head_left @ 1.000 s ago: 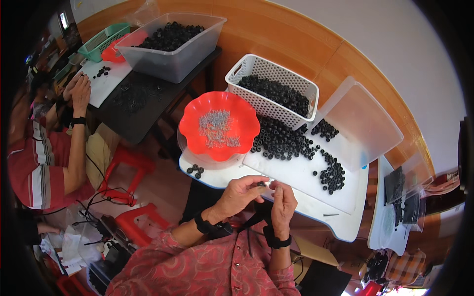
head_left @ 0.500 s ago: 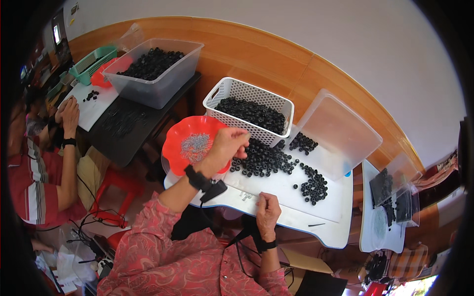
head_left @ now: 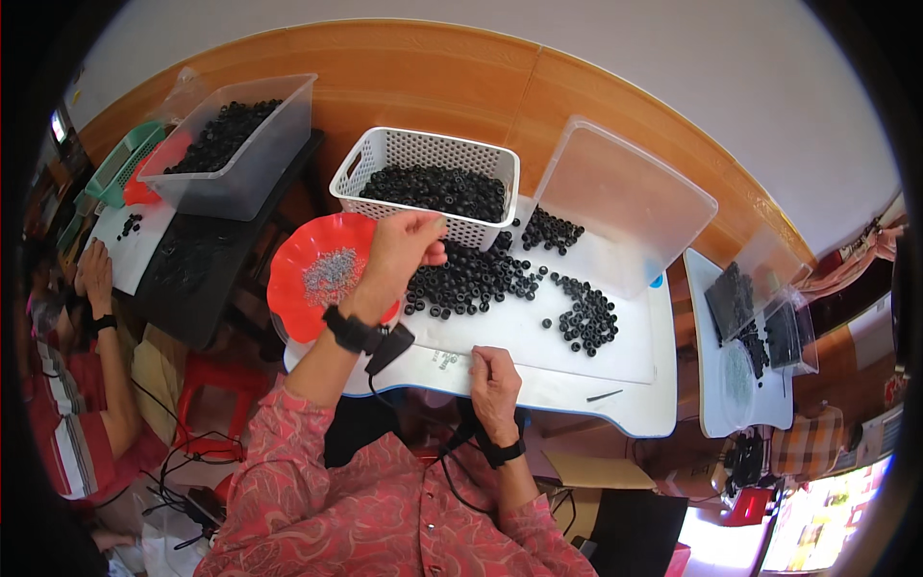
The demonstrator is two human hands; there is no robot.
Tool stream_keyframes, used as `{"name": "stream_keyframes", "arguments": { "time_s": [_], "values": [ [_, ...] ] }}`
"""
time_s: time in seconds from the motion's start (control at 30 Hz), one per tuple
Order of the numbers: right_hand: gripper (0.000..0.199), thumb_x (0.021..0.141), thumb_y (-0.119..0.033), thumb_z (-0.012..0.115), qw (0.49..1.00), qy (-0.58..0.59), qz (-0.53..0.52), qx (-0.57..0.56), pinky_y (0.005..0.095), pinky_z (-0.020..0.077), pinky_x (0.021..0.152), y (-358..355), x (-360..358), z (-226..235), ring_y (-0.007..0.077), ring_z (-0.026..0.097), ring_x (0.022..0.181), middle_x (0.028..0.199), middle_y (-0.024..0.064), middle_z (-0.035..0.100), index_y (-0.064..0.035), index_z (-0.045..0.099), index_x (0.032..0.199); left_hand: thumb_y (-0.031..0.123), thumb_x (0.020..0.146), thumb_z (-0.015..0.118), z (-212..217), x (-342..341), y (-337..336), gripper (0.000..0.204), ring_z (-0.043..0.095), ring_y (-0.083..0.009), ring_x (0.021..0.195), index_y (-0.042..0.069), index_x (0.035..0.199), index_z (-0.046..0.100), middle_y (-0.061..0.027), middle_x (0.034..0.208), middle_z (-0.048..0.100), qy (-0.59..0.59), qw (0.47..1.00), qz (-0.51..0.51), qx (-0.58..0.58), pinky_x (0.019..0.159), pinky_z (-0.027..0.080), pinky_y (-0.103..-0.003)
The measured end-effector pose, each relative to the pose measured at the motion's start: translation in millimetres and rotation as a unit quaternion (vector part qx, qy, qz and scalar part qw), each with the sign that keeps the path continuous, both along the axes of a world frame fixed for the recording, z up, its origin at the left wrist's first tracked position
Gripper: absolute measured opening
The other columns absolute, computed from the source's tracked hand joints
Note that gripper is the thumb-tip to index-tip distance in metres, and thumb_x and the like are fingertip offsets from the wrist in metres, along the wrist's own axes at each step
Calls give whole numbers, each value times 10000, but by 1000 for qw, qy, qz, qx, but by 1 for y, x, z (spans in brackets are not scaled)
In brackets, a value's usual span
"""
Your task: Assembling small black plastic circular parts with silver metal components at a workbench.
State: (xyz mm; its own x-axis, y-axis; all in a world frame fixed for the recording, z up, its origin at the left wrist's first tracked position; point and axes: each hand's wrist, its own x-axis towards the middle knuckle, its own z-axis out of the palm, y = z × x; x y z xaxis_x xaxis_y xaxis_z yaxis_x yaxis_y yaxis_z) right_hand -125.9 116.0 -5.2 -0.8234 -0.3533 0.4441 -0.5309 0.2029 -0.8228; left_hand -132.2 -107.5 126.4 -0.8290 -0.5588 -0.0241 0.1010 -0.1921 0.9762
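Note:
My left hand (head_left: 402, 256) hovers over the near side of the white perforated basket (head_left: 486, 235) and the left end of a pile of small black round pieces with holes (head_left: 471, 281). Its thumb and fingers are pinched together; whatever they hold is too small to make out. At the near edge of the white table (head_left: 567, 399) rests my right hand (head_left: 496, 387), fingers curled in and closed, their contents hidden. Beside it lie a few tiny metal pieces (head_left: 447, 360). To the left stands a red scalloped bowl (head_left: 291, 288) with many small silvery pieces (head_left: 334, 276).
A clear plastic lid (head_left: 625, 207) leans behind smaller clusters of black pieces (head_left: 585, 317). A thin dark pointed tool (head_left: 605, 395) lies at the table's near right. Left, a large clear bin (head_left: 245, 188) stands on a black table, near another person's hands (head_left: 94, 274).
The whole view has shifted, so the table and basket sit further left and higher. Both hands keep nearly the same poses, the left still pinched above the pile.

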Motion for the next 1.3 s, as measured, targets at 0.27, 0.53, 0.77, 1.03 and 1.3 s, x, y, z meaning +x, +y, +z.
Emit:
{"name": "stream_keyframes", "arguments": {
  "time_s": [0.27, 0.53, 0.77, 1.03, 1.3],
  "values": [
    [73, 881, 13, 608, 999, 33, -9, 5, 285, 495, 610, 0, -1, 1, 161, 617, 651, 775, 100, 617, 5, 636, 949, 130, 910, 658, -64, 36, 75, 206, 604, -60, 649, -23, 1048, 672, -26, 796, 668, -53, 991, -92, -79, 599, 505, -207],
    [113, 968, -34, 548, 969, -179, -69, -158, 214, 502, 568, 9, -3, -8, 83, 598, 668, 925, 73, 667, 20, 607, 1048, 23, 834, 613, -79, -30, 88, 128, 639, -315, 810, -20, 924, 693, -158, 866, 653, 28, 883, -62, -465, 713, 505, -383],
    [118, 969, -30, 541, 960, -199, -67, -184, 214, 509, 560, 9, -5, -7, 83, 591, 640, 928, 79, 659, 26, 602, 1053, -85, 762, 543, -88, -100, 99, 263, 576, -379, 937, -19, 968, 693, -192, 997, 637, -9, 818, -133, -559, 860, 473, -423],
    [97, 959, -32, 557, 962, -207, -61, -166, 215, 508, 537, 9, -5, -7, 79, 588, 618, 849, 63, 646, 14, 609, 1028, 4, 821, 597, -88, -121, 111, 242, 502, -355, 1066, -14, 1057, 649, -167, 1066, 603, -63, 769, -152, -617, 917, 460, -401],
    [87, 957, -43, 566, 963, -208, -66, -159, 219, 511, 536, 8, -4, -3, 83, 602, 630, 808, 48, 632, 10, 615, 1007, 156, 850, 663, -95, -125, 117, 205, 497, -351, 1048, 2, 984, 640, -151, 1040, 584, -62, 736, -138, -660, 897, 467, -407]
  ]
}}
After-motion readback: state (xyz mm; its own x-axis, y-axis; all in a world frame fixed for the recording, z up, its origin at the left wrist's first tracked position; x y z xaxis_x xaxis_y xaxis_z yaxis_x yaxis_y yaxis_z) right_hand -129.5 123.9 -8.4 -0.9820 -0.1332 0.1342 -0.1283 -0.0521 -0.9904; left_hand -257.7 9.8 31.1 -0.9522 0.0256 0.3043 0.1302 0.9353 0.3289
